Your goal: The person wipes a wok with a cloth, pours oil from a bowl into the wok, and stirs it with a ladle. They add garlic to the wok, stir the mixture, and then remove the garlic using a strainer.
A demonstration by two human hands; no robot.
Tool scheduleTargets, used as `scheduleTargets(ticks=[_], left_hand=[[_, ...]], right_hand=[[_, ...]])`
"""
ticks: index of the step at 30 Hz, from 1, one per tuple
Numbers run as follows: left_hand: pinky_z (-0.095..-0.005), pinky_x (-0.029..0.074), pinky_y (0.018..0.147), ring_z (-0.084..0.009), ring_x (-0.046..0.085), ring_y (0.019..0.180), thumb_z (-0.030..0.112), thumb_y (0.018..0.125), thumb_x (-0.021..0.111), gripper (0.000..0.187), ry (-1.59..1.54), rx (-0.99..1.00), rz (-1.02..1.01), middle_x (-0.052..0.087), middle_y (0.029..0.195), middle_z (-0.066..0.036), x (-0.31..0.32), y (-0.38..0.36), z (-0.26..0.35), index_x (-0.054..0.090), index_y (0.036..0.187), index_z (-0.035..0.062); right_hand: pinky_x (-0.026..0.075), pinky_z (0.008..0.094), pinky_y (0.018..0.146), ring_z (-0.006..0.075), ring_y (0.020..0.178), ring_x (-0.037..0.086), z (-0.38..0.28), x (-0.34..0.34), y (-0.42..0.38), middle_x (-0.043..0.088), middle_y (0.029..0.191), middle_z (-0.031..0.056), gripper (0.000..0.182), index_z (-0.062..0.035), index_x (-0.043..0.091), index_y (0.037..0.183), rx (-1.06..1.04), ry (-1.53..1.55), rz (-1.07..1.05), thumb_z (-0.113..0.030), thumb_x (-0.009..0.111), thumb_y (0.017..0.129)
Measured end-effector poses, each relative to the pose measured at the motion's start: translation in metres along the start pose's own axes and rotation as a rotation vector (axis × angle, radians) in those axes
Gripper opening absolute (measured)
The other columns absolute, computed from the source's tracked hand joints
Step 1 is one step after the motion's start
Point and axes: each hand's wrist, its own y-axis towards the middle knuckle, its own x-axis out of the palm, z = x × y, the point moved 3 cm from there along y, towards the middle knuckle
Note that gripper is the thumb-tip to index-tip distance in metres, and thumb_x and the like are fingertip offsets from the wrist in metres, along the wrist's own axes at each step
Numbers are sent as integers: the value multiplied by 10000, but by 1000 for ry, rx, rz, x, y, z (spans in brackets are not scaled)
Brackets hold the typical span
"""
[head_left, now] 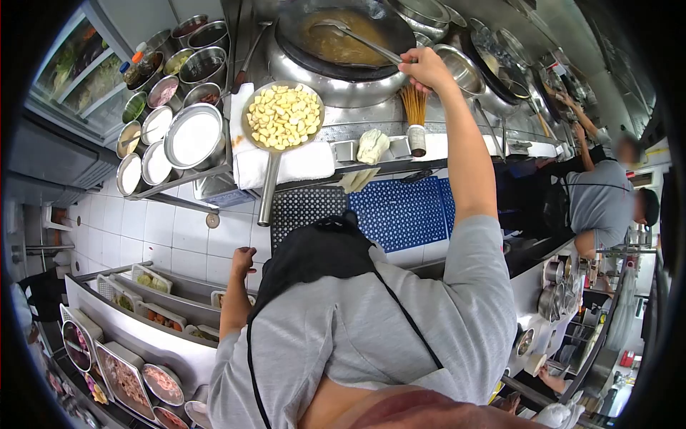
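Observation:
My right hand [426, 70] is closed around the handle of a metal ladle [371, 48]. The ladle's bowl dips into brownish liquid in a large black wok [401, 32]. Low beside my body hangs my left hand [244, 262], its fingers curled, with no object visible in it. Left of the wok, a long-handled metal pan [271, 187] full of pale yellow chunks [284, 114] rests on a white towel [314, 163]. Just below my right hand stands a bamboo wok brush [414, 111]. A crumpled pale cloth [373, 146] lies near it on the stove's front ledge.
Metal bowls of white powder or liquid [194, 136] and several seasoning containers crowd the left shelf. Behind me on the left is a counter with ingredient trays [121, 372]. A blue perforated mat [396, 211] covers the floor. Another person [600, 196] works at the right.

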Motion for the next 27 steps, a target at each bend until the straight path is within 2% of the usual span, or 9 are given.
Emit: scheduleTargets(ticks=[5,6,9,11,13,15,20,24,27], left_hand=[[-366,578,479,-194,581,563,293,864,622,358,99,49,-40,575,687,-88,44,-11,24,671,1030,-21],[-362,571,467,-196,587,568,291,864,622,362,112,86,-47,584,696,-93,54,-9,24,667,1037,-24],[-386,563,522,-208,604,586,316,880,621,386,182,269,-33,624,721,-114,71,2,17,650,1069,-20],[-406,568,582,-216,613,597,374,900,607,435,253,544,3,644,751,-128,79,33,-12,633,1109,-7],[-417,562,679,-247,655,695,514,933,518,571,-564,-1,-209,667,833,-161,70,-5,29,587,1197,12],[-401,556,694,-257,667,791,599,953,402,667,-896,187,-369,671,932,-187,54,-32,77,538,1269,28],[-399,549,680,-240,647,775,527,981,411,566,-924,225,-460,655,941,-143,17,-123,222,534,1235,36],[-337,533,565,-208,630,688,284,937,605,343,-663,263,-595,635,874,-116,22,-109,239,505,1134,22],[-253,449,429,-131,542,535,41,855,630,263,-611,337,-602,569,746,-62,41,-120,247,473,1065,35]], right_hand=[[574,355,666,236,661,693,4,7,30,722,869,86,335,-95,669,1137,-51,-222,108,-234,695,833],[537,397,864,301,911,693,22,12,51,714,1012,110,348,-100,668,1144,-142,-268,178,-247,684,828],[496,427,942,331,1071,635,32,7,62,698,1068,130,354,-108,671,1144,-146,-341,160,-263,677,825],[504,435,919,331,1040,648,38,-3,59,697,1048,140,334,-109,679,1112,-214,-426,177,-278,678,823],[507,429,894,336,1032,651,55,-12,60,697,1042,149,322,-102,690,1084,-252,-409,195,-290,682,823],[495,419,908,348,1041,644,44,-28,33,701,1041,153,344,-83,681,1115,-151,-375,120,-271,677,828],[461,319,414,177,453,587,42,-53,-17,693,802,116,375,-49,653,1158,-36,-330,35,-184,687,810],[534,355,533,241,594,669,43,-70,-63,712,861,135,432,-62,655,1166,44,-397,-31,-70,723,739],[546,393,693,321,763,700,92,-61,-73,717,863,153,469,-96,645,1189,-376,-456,215,-106,738,730]])
